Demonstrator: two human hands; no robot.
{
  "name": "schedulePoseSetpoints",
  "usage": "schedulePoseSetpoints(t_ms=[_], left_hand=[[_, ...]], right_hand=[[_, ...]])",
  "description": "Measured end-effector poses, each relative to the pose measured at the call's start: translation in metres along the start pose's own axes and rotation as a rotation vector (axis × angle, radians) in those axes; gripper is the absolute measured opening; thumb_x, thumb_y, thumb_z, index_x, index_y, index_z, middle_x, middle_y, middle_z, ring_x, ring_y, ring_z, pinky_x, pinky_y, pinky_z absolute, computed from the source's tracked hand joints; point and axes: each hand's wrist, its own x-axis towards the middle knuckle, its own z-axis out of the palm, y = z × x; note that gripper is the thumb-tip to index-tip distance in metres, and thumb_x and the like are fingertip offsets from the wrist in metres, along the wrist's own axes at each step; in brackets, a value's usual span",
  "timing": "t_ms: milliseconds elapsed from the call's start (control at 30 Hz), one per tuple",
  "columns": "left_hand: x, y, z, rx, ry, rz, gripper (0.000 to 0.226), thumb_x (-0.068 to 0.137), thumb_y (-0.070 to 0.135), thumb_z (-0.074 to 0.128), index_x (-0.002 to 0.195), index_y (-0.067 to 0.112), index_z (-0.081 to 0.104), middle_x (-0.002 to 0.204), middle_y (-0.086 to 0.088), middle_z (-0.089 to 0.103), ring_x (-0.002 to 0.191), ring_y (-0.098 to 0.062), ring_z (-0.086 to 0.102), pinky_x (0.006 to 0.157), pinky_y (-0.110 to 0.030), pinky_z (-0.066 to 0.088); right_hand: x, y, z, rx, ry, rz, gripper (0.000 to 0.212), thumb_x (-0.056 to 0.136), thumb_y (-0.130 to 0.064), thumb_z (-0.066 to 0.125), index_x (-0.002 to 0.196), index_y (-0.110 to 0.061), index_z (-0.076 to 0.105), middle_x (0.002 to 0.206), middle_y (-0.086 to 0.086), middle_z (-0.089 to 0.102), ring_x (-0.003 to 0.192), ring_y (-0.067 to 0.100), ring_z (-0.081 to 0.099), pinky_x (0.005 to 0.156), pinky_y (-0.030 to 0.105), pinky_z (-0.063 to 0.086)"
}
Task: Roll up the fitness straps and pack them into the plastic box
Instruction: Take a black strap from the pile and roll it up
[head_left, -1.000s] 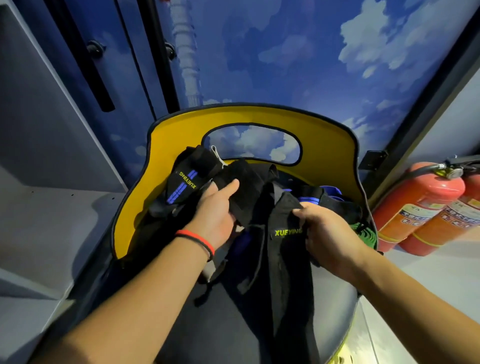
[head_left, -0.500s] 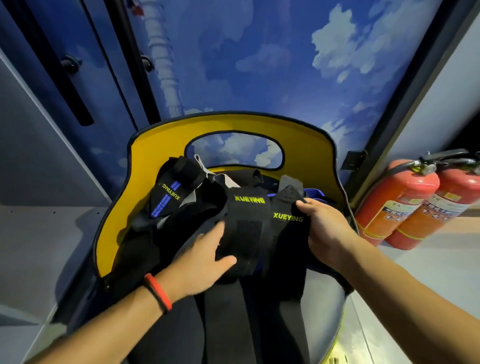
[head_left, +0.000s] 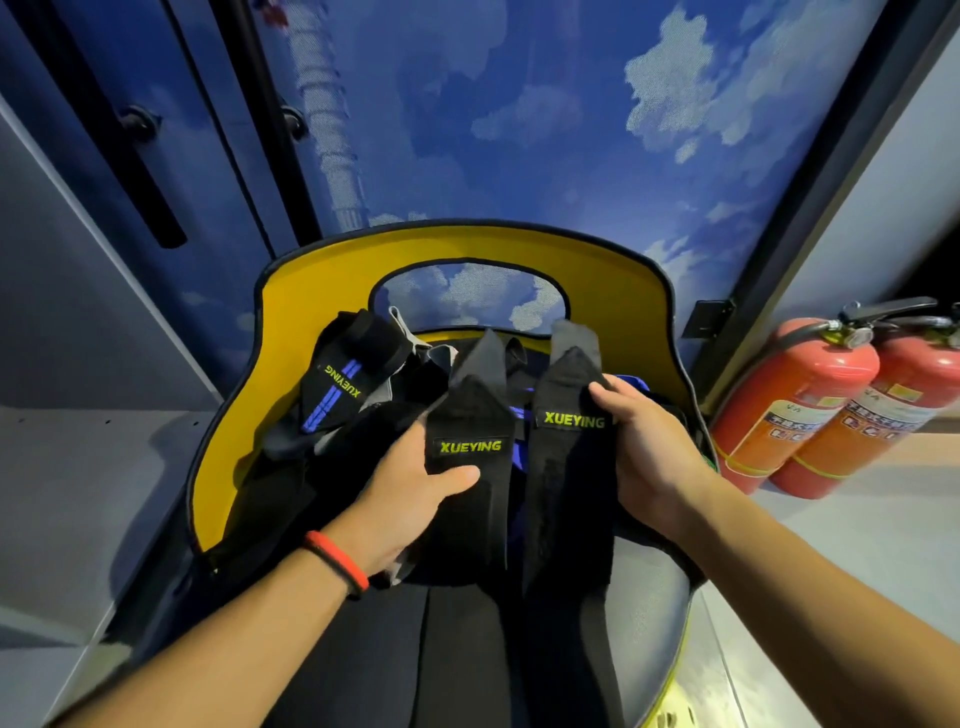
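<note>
Two black fitness straps with green XUEYING labels lie side by side on a chair seat. My left hand (head_left: 410, 493) grips the left strap (head_left: 470, 499), thumb across it just below the label. My right hand (head_left: 649, 457) holds the right strap (head_left: 563, 467) at its right edge beside the label. A third black strap with blue stripes (head_left: 343, 389) lies bunched at the back left against the chair back. More dark straps and something blue lie under the pile. No plastic box is in view.
The chair has a yellow back (head_left: 311, 291) with an oval cut-out and a dark seat (head_left: 374, 649). Two red fire extinguishers (head_left: 810, 395) stand on the floor at the right. A blue sky-printed wall (head_left: 519, 130) is behind, and grey panels are at the left.
Both hands pulled two labelled straps out of the pile and laid them flat and parallel. My left hand shifted from the pile's left side onto the left strap.
</note>
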Motion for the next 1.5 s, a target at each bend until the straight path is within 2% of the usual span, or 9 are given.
schedulePoseSetpoints(t_ms=[267, 367, 533, 733, 833, 933, 1100, 1300, 1500], left_hand=[[0.005, -0.006, -0.009, -0.168, -0.015, -0.038, 0.071, 0.084, -0.021, 0.060, 0.140, 0.023, 0.054, 0.130, 0.001, 0.069, 0.123, -0.015, 0.063, 0.106, -0.035, 0.047], [0.005, -0.006, -0.008, -0.160, -0.027, -0.029, 0.071, 0.085, -0.020, 0.060, 0.138, 0.025, 0.054, 0.128, 0.002, 0.070, 0.122, -0.014, 0.063, 0.105, -0.035, 0.047], [0.008, 0.000, -0.001, -0.130, -0.027, 0.006, 0.072, 0.085, -0.021, 0.057, 0.136, 0.031, 0.054, 0.130, 0.010, 0.068, 0.124, -0.007, 0.061, 0.107, -0.031, 0.044], [0.007, 0.015, 0.023, -0.231, 0.001, 0.072, 0.061, 0.089, -0.017, 0.054, 0.135, 0.022, 0.059, 0.127, 0.007, 0.070, 0.124, -0.011, 0.062, 0.102, -0.031, 0.050], [0.003, 0.022, 0.030, -0.389, 0.013, 0.065, 0.052, 0.095, -0.013, 0.042, 0.126, 0.023, 0.062, 0.119, 0.012, 0.073, 0.116, -0.002, 0.065, 0.094, -0.019, 0.051], [0.004, 0.018, 0.034, -0.505, 0.026, -0.002, 0.037, 0.104, 0.007, 0.043, 0.136, 0.019, 0.058, 0.141, 0.002, 0.062, 0.125, -0.004, 0.058, 0.110, -0.026, 0.041], [0.005, 0.015, 0.037, -0.433, 0.120, -0.048, 0.050, 0.105, 0.036, 0.050, 0.150, 0.015, 0.044, 0.138, 0.019, 0.054, 0.117, 0.015, 0.049, 0.114, -0.019, 0.029], [0.012, 0.005, 0.041, -0.526, 0.098, -0.059, 0.083, 0.083, 0.070, 0.064, 0.148, 0.021, 0.050, 0.151, 0.003, 0.052, 0.143, -0.014, 0.044, 0.123, -0.045, 0.026], [-0.001, 0.022, 0.048, -0.627, 0.012, -0.123, 0.051, 0.101, 0.043, 0.048, 0.137, 0.009, 0.061, 0.135, -0.012, 0.065, 0.130, -0.024, 0.059, 0.115, -0.044, 0.038]], right_hand=[[-0.004, -0.010, -0.002, 0.138, 0.013, 0.156, 0.040, 0.107, -0.030, 0.039, 0.117, -0.009, 0.071, 0.109, 0.017, 0.076, 0.087, 0.029, 0.077, 0.056, 0.035, 0.061], [-0.003, -0.008, -0.001, 0.117, -0.003, 0.164, 0.042, 0.106, -0.033, 0.039, 0.124, -0.008, 0.069, 0.117, 0.017, 0.074, 0.094, 0.029, 0.077, 0.062, 0.035, 0.061], [-0.006, 0.006, 0.012, -0.015, -0.052, 0.077, 0.034, 0.103, -0.026, 0.051, 0.123, -0.006, 0.071, 0.123, 0.019, 0.072, 0.114, 0.034, 0.069, 0.100, 0.046, 0.053], [-0.013, 0.022, 0.033, -0.084, -0.077, 0.044, 0.014, 0.101, -0.016, 0.057, 0.106, -0.007, 0.066, 0.101, 0.017, 0.073, 0.089, 0.028, 0.070, 0.080, 0.037, 0.056], [-0.012, 0.022, 0.036, -0.144, -0.045, -0.063, 0.019, 0.102, -0.016, 0.057, 0.115, -0.003, 0.065, 0.112, 0.020, 0.072, 0.100, 0.031, 0.068, 0.093, 0.046, 0.053], [-0.008, 0.026, 0.036, -0.191, 0.002, -0.174, 0.021, 0.101, -0.017, 0.059, 0.118, -0.010, 0.070, 0.119, 0.015, 0.073, 0.116, 0.034, 0.067, 0.110, 0.053, 0.046], [-0.008, 0.027, 0.037, -0.068, 0.005, -0.129, 0.024, 0.102, -0.014, 0.057, 0.121, -0.006, 0.070, 0.118, 0.013, 0.074, 0.115, 0.028, 0.069, 0.095, 0.039, 0.054], [-0.013, 0.028, 0.044, -0.032, 0.011, -0.112, 0.022, 0.101, -0.012, 0.058, 0.117, -0.006, 0.073, 0.112, 0.010, 0.077, 0.103, 0.022, 0.074, 0.084, 0.031, 0.057], [-0.010, 0.030, 0.047, 0.022, 0.123, -0.163, 0.031, 0.095, -0.009, 0.067, 0.126, -0.008, 0.070, 0.117, 0.009, 0.076, 0.112, 0.025, 0.071, 0.106, 0.048, 0.051]])
